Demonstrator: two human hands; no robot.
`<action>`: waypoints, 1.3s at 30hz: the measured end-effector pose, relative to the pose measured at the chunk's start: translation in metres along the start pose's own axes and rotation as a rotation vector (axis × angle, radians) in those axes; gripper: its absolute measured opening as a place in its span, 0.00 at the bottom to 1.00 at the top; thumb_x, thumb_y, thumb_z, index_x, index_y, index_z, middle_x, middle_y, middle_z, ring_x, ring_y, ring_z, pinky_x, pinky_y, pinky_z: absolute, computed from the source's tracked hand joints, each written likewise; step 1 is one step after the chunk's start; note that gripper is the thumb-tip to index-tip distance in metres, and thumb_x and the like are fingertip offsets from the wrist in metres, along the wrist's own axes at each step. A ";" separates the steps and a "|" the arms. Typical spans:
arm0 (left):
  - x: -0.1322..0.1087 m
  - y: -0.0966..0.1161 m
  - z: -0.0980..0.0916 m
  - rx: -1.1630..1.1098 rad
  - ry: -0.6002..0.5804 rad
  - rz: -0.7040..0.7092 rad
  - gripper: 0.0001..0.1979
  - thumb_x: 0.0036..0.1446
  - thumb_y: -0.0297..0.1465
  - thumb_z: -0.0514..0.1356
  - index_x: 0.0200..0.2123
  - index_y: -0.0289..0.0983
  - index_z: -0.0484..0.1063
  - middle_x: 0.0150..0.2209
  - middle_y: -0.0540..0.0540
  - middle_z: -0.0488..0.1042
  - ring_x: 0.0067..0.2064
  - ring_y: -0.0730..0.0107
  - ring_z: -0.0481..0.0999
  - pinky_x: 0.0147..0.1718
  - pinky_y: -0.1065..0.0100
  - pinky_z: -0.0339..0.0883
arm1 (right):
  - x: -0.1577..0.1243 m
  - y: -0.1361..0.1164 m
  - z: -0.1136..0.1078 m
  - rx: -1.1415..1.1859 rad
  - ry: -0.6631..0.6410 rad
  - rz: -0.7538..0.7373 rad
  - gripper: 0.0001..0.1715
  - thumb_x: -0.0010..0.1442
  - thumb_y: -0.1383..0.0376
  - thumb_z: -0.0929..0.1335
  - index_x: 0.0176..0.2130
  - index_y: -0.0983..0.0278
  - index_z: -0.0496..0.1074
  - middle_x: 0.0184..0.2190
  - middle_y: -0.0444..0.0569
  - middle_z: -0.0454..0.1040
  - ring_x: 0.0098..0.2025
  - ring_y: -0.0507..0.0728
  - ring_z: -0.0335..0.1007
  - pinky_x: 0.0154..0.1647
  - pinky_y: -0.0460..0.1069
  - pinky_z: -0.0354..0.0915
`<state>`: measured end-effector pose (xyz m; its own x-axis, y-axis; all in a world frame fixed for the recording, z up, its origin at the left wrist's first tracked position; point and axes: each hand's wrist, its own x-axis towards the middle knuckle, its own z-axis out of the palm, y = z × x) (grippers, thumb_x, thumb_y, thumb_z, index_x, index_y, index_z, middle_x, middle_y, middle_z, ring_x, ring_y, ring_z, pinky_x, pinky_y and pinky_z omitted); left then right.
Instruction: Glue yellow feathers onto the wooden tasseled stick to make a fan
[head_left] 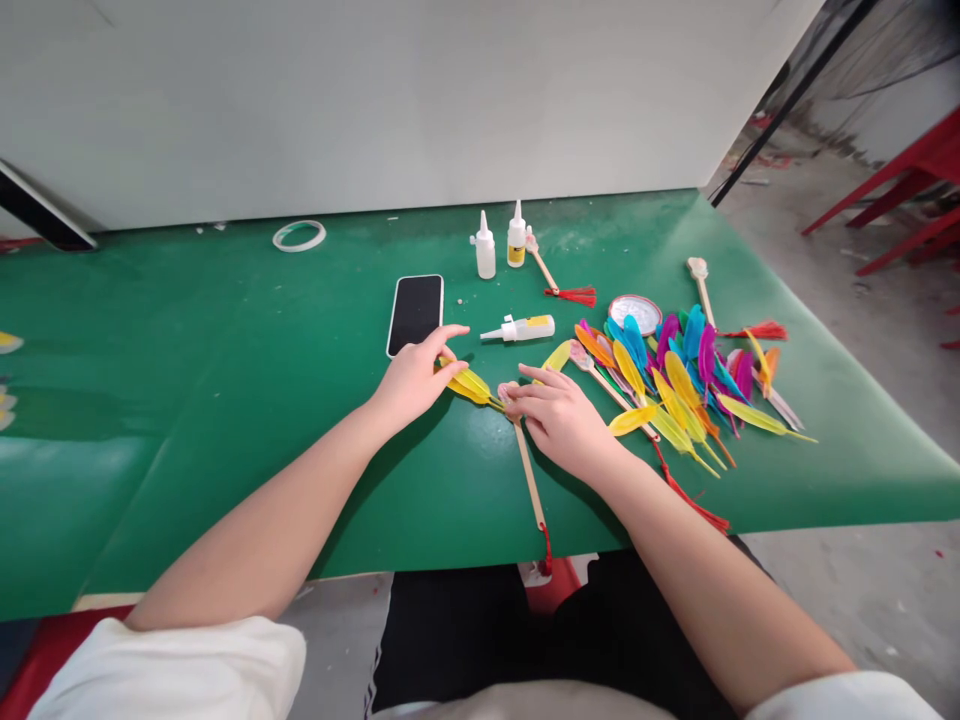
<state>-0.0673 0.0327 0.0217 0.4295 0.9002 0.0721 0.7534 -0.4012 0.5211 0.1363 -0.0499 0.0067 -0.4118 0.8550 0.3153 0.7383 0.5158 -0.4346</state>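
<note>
My left hand (417, 377) rests on the green table cover (225, 400), its fingertips pressing yellow feathers (471, 385) flat. My right hand (559, 415) lies beside it, fingers stretched out over the round head of a wooden stick (529, 480) with a red tassel at its near end. The feathers fan out from that head, between the two hands. A white glue bottle (525, 328) lies on its side just beyond my fingers.
A black phone (415, 313) lies past my left hand. Two upright glue bottles (486, 250) stand further back with another tasselled stick (551, 278). A heap of coloured feathers (686, 380), a round white lid (635, 313) and more sticks sit at the right. A tape ring (299, 236) lies far left.
</note>
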 end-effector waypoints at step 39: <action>-0.002 -0.001 0.004 -0.723 -0.131 -0.375 0.24 0.49 0.30 0.63 0.50 0.39 0.62 0.28 0.49 0.75 0.32 0.67 0.77 0.29 0.68 0.74 | 0.001 -0.001 0.004 0.029 0.057 0.013 0.17 0.54 0.76 0.61 0.35 0.62 0.76 0.41 0.45 0.76 0.49 0.58 0.65 0.53 0.56 0.64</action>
<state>-0.0673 0.0307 0.0174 0.3016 0.9075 -0.2923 0.3710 0.1707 0.9128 0.1331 -0.0491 0.0041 -0.3708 0.8575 0.3566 0.7274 0.5069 -0.4625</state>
